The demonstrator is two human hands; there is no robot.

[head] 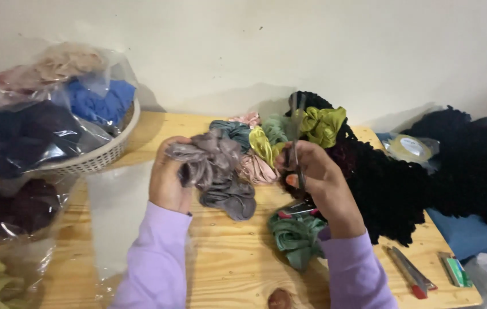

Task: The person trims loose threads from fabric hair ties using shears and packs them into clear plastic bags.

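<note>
The left hand is gripping a grey scrunchie by its left side, fingers closed around the gathered fabric, and is holding it up just above the middle of the wooden tabletop. The right hand is closing around the handles of a pair of scissors — the blades are pointing up and away, toward the wall, just beside the scrunchie. A second grey scrunchie is lying under the first one, touching it. Behind them, toward the far edge, a small heap of scrunchies in pink, teal and olive green is resting. A green scrunchie is lying near the right wrist. On the right side of the tabletop a big mass of black fabric is spreading, and a utility knife is lying close to the near right corner. At the left edge a white basket is holding bagged scrunchies — more bags are lying in front of it.
</note>
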